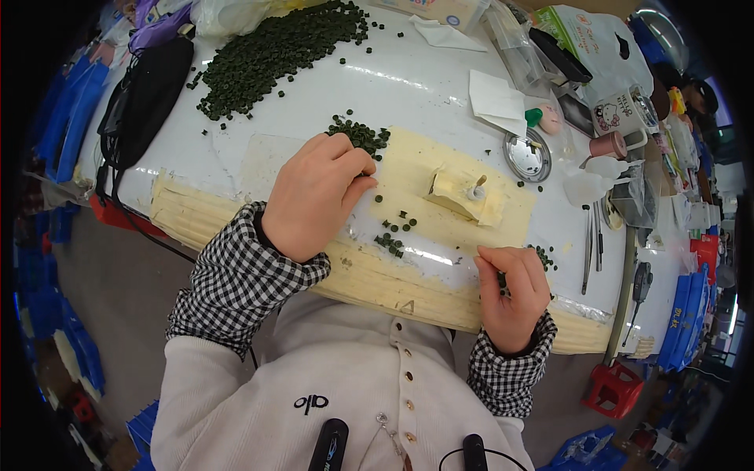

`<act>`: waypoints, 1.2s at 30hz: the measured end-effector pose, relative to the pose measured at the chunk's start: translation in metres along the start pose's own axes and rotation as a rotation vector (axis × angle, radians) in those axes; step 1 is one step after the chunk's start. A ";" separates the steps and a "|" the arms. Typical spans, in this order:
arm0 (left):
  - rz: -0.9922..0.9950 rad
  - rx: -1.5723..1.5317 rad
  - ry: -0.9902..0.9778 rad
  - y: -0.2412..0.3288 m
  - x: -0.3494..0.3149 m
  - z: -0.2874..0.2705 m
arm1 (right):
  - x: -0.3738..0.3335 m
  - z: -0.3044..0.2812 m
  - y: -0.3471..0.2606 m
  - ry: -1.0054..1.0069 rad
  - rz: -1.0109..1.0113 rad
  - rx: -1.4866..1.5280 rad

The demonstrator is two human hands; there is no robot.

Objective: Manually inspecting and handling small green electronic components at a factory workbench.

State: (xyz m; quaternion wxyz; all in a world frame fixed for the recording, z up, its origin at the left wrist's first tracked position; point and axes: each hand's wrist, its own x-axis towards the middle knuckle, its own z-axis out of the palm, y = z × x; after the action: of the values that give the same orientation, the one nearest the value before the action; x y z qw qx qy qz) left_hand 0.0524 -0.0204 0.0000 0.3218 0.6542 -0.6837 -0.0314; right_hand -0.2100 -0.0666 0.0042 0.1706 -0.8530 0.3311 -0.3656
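My left hand (318,196) is curled, thumb and forefinger close together, beside a small heap of dark green, short round pieces (357,132). If anything is between those fingertips, I cannot make it out. My right hand (514,294) is near the table's front edge, its thumb and fingertips drawn together. What they may hold is too small to tell. More of the green pieces lie around and partly under this hand. Between the hands is a pale yellow sheet (408,169), bearing a yellow block (463,202) with a small white-and-brown peg (477,188). Loose green pieces (390,245) are scattered in front of it.
A large heap of green pieces (271,63) spreads at the back left, beside a black cloth bag (149,102). Rightward are a round metal dish (527,157), a white tissue (496,102), a thread spool (608,146), a squeeze bottle (589,182) and tweezers (587,251).
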 end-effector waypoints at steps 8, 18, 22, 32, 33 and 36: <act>-0.066 -0.079 -0.025 0.002 -0.015 -0.011 | 0.000 0.000 0.001 0.000 -0.004 0.019; -0.079 -0.153 0.054 0.004 -0.028 -0.021 | -0.001 -0.001 -0.002 0.013 0.033 0.014; -0.318 -0.631 0.119 0.008 -0.030 -0.025 | 0.000 -0.005 -0.012 -0.007 0.072 0.062; -0.411 -1.502 -0.119 0.032 -0.006 -0.018 | 0.035 -0.005 -0.037 -0.085 0.197 0.595; -0.397 -1.508 -0.137 0.034 -0.003 -0.014 | 0.036 -0.005 -0.036 -0.113 0.227 0.645; -0.432 -1.584 -0.162 0.041 0.000 -0.006 | 0.038 0.003 -0.032 -0.100 0.326 0.811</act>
State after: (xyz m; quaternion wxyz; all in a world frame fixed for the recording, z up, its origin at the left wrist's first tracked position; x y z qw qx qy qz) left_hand 0.0195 -0.0121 0.0231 0.6242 0.3464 -0.3394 -0.6125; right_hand -0.1745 -0.0691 0.0386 0.5631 -0.6702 0.2823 -0.3925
